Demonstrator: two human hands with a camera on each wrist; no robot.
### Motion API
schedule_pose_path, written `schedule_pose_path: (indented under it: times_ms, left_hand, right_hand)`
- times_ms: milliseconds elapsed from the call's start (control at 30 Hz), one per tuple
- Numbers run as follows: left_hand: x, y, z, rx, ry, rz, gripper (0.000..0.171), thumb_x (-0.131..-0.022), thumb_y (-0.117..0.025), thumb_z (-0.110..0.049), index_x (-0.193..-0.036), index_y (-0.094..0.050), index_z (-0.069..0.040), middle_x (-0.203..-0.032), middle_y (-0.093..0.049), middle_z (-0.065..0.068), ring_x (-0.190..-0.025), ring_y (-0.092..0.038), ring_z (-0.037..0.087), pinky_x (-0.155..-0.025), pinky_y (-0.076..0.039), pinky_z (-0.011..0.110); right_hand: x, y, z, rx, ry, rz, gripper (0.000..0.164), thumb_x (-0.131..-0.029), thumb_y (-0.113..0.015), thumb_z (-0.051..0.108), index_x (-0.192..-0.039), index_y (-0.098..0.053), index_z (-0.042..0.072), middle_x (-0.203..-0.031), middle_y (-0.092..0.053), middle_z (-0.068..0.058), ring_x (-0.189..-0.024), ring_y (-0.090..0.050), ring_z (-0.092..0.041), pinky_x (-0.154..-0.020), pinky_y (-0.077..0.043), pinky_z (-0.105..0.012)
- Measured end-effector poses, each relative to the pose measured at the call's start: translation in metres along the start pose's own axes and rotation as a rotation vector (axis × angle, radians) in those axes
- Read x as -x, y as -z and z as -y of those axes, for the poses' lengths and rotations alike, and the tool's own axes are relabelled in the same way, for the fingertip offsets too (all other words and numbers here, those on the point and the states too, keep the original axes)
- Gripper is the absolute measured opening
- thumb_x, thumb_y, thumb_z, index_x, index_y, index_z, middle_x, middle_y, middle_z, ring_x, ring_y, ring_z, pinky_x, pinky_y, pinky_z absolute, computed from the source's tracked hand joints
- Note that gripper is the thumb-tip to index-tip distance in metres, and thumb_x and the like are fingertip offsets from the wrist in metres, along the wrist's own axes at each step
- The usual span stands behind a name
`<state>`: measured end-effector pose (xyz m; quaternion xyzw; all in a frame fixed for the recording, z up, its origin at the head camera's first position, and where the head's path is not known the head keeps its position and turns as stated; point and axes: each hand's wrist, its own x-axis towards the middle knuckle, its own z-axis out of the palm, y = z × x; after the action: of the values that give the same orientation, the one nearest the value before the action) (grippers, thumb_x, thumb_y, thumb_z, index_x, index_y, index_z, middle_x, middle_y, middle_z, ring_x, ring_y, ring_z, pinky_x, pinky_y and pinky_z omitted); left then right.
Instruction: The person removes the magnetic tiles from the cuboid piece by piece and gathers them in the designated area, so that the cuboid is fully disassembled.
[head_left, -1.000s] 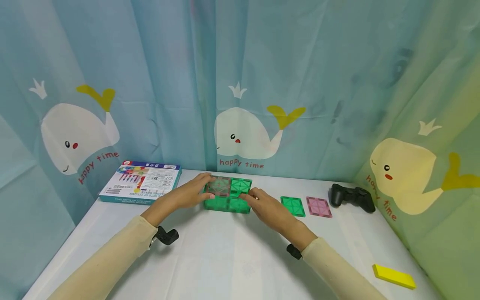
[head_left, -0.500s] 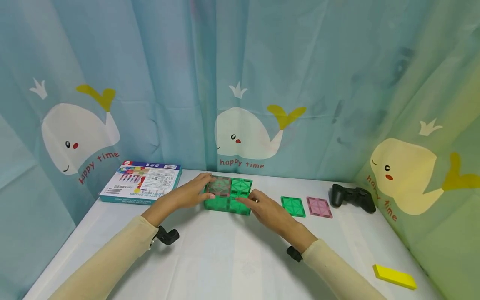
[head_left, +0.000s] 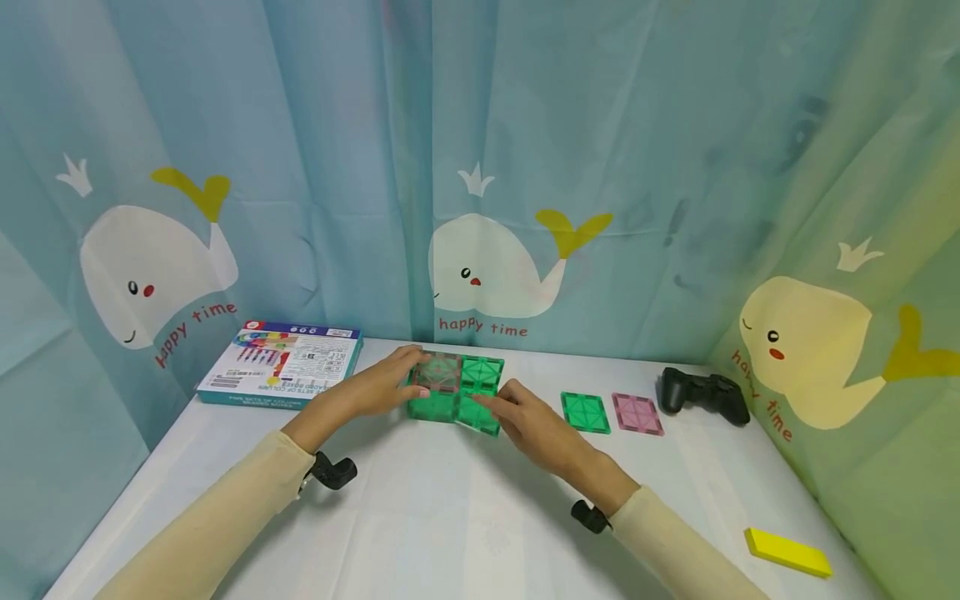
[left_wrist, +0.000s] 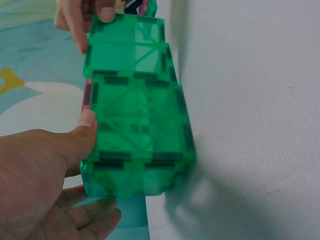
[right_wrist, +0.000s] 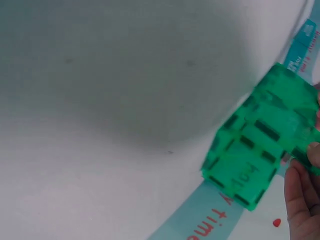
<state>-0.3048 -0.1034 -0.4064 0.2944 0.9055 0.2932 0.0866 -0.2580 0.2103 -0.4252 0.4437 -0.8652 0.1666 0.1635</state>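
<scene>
A box of translucent green magnetic tiles (head_left: 433, 407) stands near the back of the table, a pink tile (head_left: 438, 372) at its back left. My left hand (head_left: 378, 387) grips the box's left side; its thumb (left_wrist: 87, 122) lies on the top edge and the other fingers reach round the end. At the box's front right, my right hand (head_left: 536, 425) pinches a green tile (head_left: 477, 414) by its upper edge. That tile slants out of line with the front. The right wrist view shows the box (right_wrist: 270, 127) and right hand (right_wrist: 305, 200) at the right side.
A loose green tile (head_left: 586, 413) and a loose pink tile (head_left: 638, 414) lie right of the box. Beyond them is a black game controller (head_left: 703, 396). A flat printed carton (head_left: 281, 365) lies back left, and a yellow block (head_left: 787, 552) front right. A whale-print curtain (head_left: 360, 167) borders the table.
The front right green tile, earlier flush with the box, now has its lower edge swung out toward me. My right fingers shifted slightly left along its top; the left hand has stayed put.
</scene>
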Motion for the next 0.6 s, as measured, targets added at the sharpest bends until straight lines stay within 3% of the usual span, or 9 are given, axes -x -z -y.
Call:
schedule_pose_path:
  times_ms: [267,400,600]
  left_hand:
    - [0.001,0.001,-0.001,-0.003,-0.007,0.0,0.064,-0.11,-0.06,-0.03,-0.16,-0.035,0.002,-0.17,-0.022,0.027,-0.159,-0.022,0.044,-0.126,-0.029,0.059]
    - [0.002,0.001,-0.002,-0.01,-0.006,-0.005,0.064,-0.11,-0.059,-0.03,-0.16,-0.035,0.002,-0.17,-0.022,0.027,-0.159,-0.023,0.044,-0.126,-0.029,0.06]
    - [0.002,0.0,-0.001,-0.014,-0.006,-0.008,0.064,-0.11,-0.059,-0.031,-0.16,-0.036,0.002,-0.17,-0.022,0.026,-0.159,-0.024,0.044,-0.126,-0.03,0.059]
  right_hand:
    - [-0.004,0.026,-0.017,-0.078,0.014,-0.163,0.045,-0.093,-0.071,-0.015,-0.135,-0.069,0.0,-0.103,-0.058,-0.01,-0.078,-0.054,-0.012,-0.064,-0.051,-0.023]
    - [-0.001,0.044,-0.033,-0.115,-0.123,-0.132,0.043,-0.095,-0.07,-0.012,-0.136,-0.07,0.003,-0.104,-0.062,-0.011,-0.086,-0.063,-0.016,-0.072,-0.057,-0.029]
    - [0.008,0.058,-0.059,-0.231,-0.368,0.004,0.039,-0.103,-0.064,-0.002,-0.141,-0.068,0.007,-0.109,-0.063,-0.011,-0.101,-0.069,-0.028,-0.084,-0.061,-0.039]
